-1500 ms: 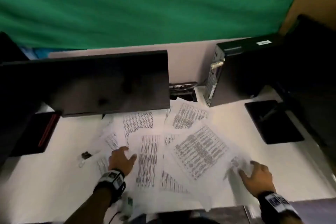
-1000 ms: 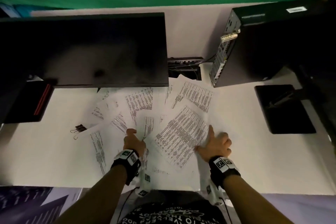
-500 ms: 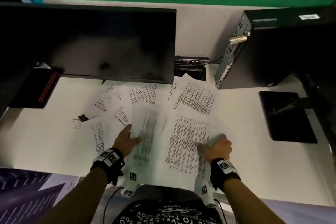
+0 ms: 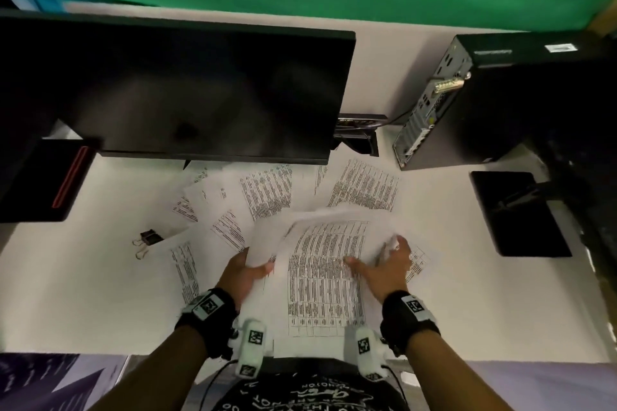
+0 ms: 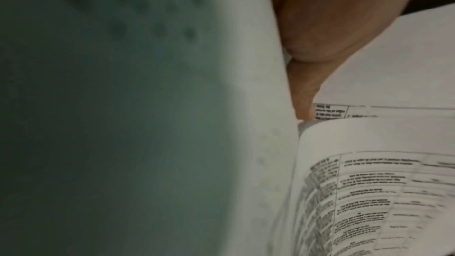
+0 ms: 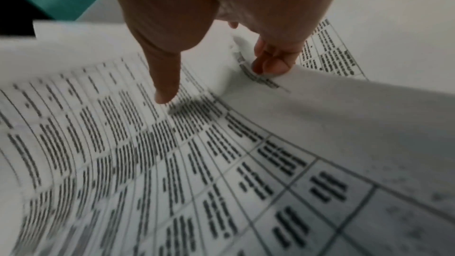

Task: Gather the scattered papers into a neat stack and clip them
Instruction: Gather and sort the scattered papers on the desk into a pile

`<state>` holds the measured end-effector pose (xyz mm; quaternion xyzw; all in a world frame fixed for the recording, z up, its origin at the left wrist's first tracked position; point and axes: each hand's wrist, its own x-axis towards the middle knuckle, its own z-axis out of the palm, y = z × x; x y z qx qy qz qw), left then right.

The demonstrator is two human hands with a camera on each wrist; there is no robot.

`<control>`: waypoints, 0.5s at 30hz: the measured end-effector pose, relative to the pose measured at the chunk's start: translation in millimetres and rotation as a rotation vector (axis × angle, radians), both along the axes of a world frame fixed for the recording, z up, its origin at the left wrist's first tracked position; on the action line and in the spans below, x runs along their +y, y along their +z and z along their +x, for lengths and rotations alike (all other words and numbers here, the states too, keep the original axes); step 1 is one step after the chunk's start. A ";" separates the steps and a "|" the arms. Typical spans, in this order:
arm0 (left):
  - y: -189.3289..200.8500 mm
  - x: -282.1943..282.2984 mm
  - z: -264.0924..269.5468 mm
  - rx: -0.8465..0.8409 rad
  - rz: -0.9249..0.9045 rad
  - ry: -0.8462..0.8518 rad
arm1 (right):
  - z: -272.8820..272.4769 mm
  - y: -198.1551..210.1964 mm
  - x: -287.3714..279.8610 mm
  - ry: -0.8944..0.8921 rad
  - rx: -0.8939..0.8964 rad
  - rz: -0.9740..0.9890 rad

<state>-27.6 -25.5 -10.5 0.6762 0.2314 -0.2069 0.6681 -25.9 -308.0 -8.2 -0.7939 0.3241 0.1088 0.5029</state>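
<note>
The gathered sheets (image 4: 325, 277) sit near the front edge of the white tabletop (image 4: 83, 277), long axis running 12 to 6, top edge toward the monitor (image 4: 173, 87). Left hand (image 4: 242, 277) pinches the pile's 9 o'clock edge, thumb on top; its other fingers are hidden under paper. Right hand (image 4: 384, 269) grips the 3 o'clock edge, thumb flat on the print, fingers (image 6: 270, 63) curled under. Loose papers (image 4: 267, 193) fan out at 12, partly hidden under the monitor. The binder clip (image 4: 150, 237) lies at 9, small and blurry.
</note>
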 end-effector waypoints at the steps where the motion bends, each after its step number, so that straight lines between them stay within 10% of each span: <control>1: -0.7 5.3 0.6 -0.001 -0.008 0.014 | -1.0 3.3 -0.2 0.005 0.023 -0.038; 8: 0.3 26.0 2.7 0.036 -0.100 0.083 | -6.4 15.7 1.4 0.028 0.047 0.179; 15: 22.3 49.2 10.8 -0.197 0.339 -0.097 | -4.3 20.1 -23.0 -0.038 -0.047 0.357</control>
